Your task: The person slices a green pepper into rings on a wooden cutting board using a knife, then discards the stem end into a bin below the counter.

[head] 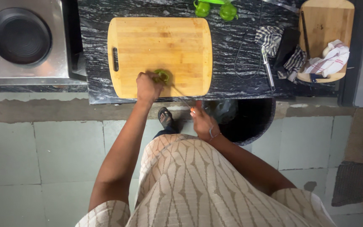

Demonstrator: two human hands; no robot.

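1. We're looking straight down onto a black, white-veined stone counter (232, 54), glossy and speckled, with pale green floor tiles (55, 159) below its front edge.
2. Landmark: the wooden cutting board (160, 46), a rounded rectangle of light striped grain with a slot handle at its left end, lying flat on the counter.
3. The left hand (148, 86) reaches in over the board's near edge, arm extended and almost straight, fingers curled down and pinching a small green vegetable piece (163, 75).
4. That green piece sits on the board, close to the near edge and about midway along it.
5. The right hand (202, 122) hangs just off the board's near right corner, out past the counter's edge, elbow bent, fingers closed around an orange knife handle (193, 110).
6. The thin knife blade (180, 96) slants from that handle up toward the green piece; whether it touches is too fine to tell.
7. Beyond the board's far edge: two round green bell peppers (215, 9), smooth and shiny.
8. Right of the board: a checked cloth (269, 35), then a smaller round-cornered wooden board (326, 25).
9. Left of the board: a steel stove with a round black burner (19, 35).
10. Below the board's right corner, a dark round bin (248, 120).
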